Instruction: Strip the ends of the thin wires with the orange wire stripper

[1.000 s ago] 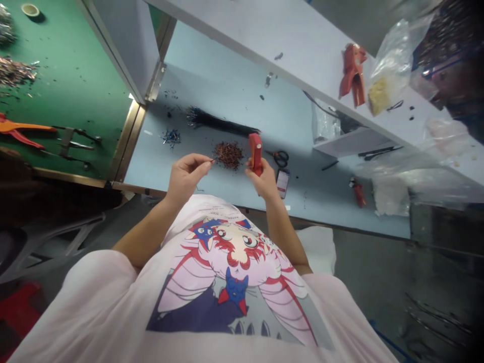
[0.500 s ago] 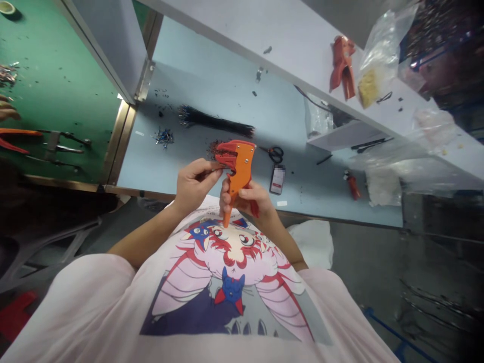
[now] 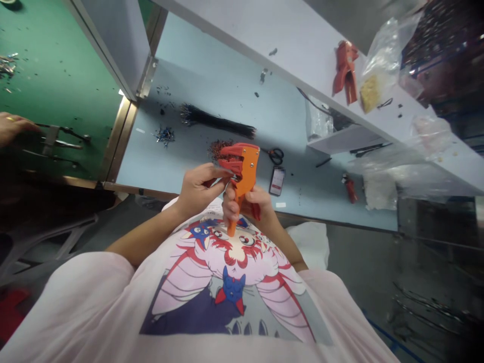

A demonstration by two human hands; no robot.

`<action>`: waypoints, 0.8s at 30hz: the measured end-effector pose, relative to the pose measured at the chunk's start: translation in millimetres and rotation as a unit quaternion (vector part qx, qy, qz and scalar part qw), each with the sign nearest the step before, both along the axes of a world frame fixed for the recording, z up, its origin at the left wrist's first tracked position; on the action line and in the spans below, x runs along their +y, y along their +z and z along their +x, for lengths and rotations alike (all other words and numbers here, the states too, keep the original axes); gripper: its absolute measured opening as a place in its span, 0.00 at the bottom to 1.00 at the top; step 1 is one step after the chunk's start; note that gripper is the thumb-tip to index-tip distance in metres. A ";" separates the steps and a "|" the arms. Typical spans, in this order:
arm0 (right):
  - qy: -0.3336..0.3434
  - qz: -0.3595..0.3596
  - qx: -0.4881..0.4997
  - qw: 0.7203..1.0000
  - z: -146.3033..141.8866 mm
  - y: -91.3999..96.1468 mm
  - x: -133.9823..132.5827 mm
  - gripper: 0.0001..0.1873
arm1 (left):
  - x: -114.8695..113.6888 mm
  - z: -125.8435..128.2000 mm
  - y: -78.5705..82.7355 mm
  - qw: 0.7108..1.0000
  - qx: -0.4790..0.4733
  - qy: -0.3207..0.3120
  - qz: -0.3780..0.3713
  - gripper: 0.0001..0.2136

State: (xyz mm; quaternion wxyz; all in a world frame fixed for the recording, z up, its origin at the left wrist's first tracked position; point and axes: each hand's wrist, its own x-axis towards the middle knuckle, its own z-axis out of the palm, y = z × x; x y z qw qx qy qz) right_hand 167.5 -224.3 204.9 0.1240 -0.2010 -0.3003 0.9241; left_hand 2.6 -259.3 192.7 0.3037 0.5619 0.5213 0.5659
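My right hand [image 3: 257, 199] is wrapped round the handles of an orange and red wire stripper [image 3: 248, 169], held upright above the table's front edge. The stripper's red jaws point left. My left hand [image 3: 202, 186] is closed in a pinch, its fingertips at the notch just below those jaws. Whatever lies between the fingertips is too small to make out. Beyond the jaws lies a pile of small reddish-brown scraps [image 3: 217, 149]. A bundle of black wires [image 3: 219, 121] rests farther back, and a small heap of short wire pieces [image 3: 165, 135] sits to the left.
Scissors [image 3: 276, 155] and a phone [image 3: 277, 180] lie right of the stripper. Farther right is another red tool [image 3: 351, 189]. The shelf [image 3: 287, 65] holds a red stripper [image 3: 345, 70] and a plastic bag [image 3: 372, 91]. A co-worker's hand [image 3: 15, 128] is over the green table [image 3: 91, 60].
The stripper has shifted slightly right and toward me. My left fingertips have moved right, from the jaws to the notch below them. The co-worker's hand has come farther into view.
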 end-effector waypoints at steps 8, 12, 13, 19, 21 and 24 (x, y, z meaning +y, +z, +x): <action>0.001 -0.034 0.032 0.999 0.1 -1.2 -0.2 0.18 | 2.7 1.3 0.5 1.000 -0.008 -0.004 -0.016 0.08; -0.002 -0.036 0.008 0.999 -0.5 -1.5 -0.1 0.21 | 3.6 3.0 -0.4 0.999 -0.035 -0.005 -0.030 0.07; -0.001 -0.037 0.009 0.999 -0.6 -1.7 0.0 0.21 | 3.9 3.3 -0.8 0.999 -0.040 -0.006 -0.031 0.07; -0.011 -0.048 0.018 0.999 -0.9 -1.7 -0.3 0.19 | 5.8 1.8 -1.1 0.999 -0.028 -0.019 -0.032 0.07; -0.020 -0.054 0.014 0.998 -1.0 -1.9 -1.3 0.20 | 6.6 1.3 -0.6 0.999 -0.018 -0.025 -0.029 0.07; -0.033 -0.058 0.014 0.998 -1.1 -3.6 -2.3 0.19 | 8.2 2.0 -1.1 0.999 -0.013 -0.032 -0.027 0.06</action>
